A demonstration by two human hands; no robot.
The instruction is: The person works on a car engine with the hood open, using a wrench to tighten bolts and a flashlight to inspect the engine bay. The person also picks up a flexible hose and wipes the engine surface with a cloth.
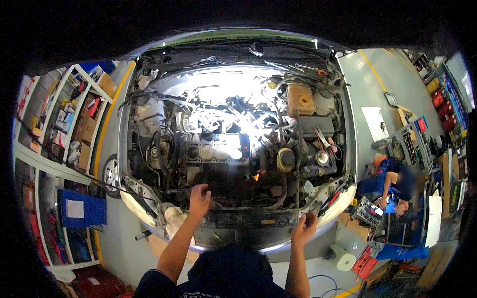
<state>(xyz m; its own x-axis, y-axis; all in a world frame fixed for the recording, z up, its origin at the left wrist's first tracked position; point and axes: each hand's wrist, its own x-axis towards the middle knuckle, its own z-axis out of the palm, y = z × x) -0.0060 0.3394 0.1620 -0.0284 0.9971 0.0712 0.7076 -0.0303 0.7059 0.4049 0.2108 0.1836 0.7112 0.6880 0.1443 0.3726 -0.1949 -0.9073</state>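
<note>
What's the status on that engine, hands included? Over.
Left hand raised, right hand half-curled; grip unclear on both. Engine block: cylinder bores exposed. Bright glare washes out parts behind it.

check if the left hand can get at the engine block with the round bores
Probably yes: the left hand is near the front of the engine block, and nothing visible blocks the way, though depth is hard to judge.
</note>
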